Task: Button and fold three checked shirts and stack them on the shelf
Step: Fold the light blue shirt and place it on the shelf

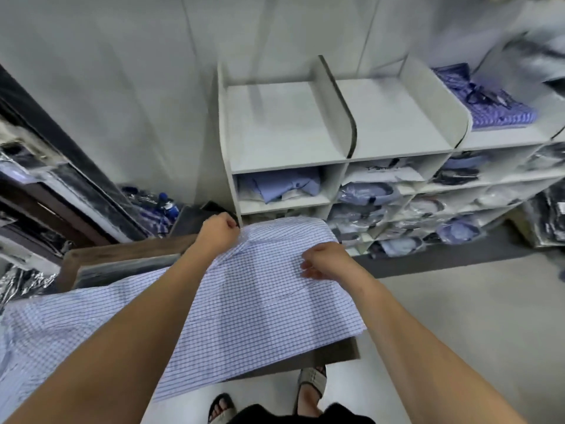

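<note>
**On the desk: shirt held at its far end**

On the desk in front of you lies a checked shirt, spread flat, its long axis running from your lower left up to the far right end, where it nearly reaches the shelf.

Both your forearms reach forward over the cloth. Your left hand is a closed fist at the far edge, its grip pinching the fabric there. Your right hand sits just beside it, knuckles up, fingers curled down into the cloth; the grip looks closed on the shirt.

A folded blue shirt lies in the shelf's right top compartment.
</note>
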